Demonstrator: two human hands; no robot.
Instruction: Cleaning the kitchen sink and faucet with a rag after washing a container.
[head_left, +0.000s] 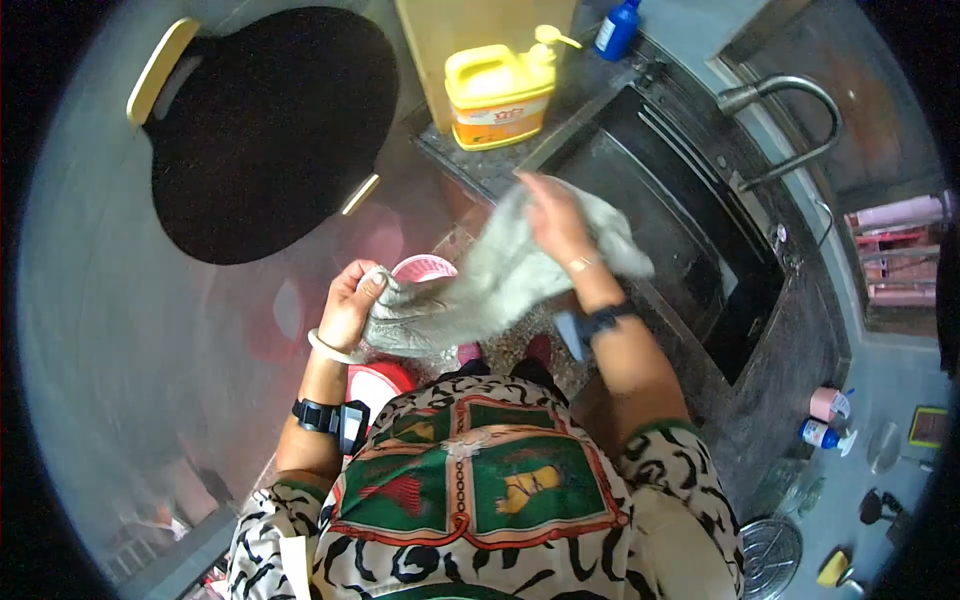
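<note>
A damp-looking, pale grey cloth (465, 300) stretches between my hands above the floor, in front of my body. My left hand (349, 304) pinches one bunched end between thumb and fingers. Farther up and to the right, my right hand (555, 217) grips the other part, blurred by motion, with one finger extended. Folds of cloth spread out on both sides of it, close to the edge of a dark sink (622, 180). Where exactly the right fingers close on the fabric is partly hidden.
A yellow jug (499, 97) and a blue bottle (616, 34) stand on the counter beyond the sink. A curved metal faucet (817, 142) rises at its right. Below the cloth are a pink basket (424, 268) and a red-rimmed bucket (379, 386). A blue pump bottle (819, 433) stands right.
</note>
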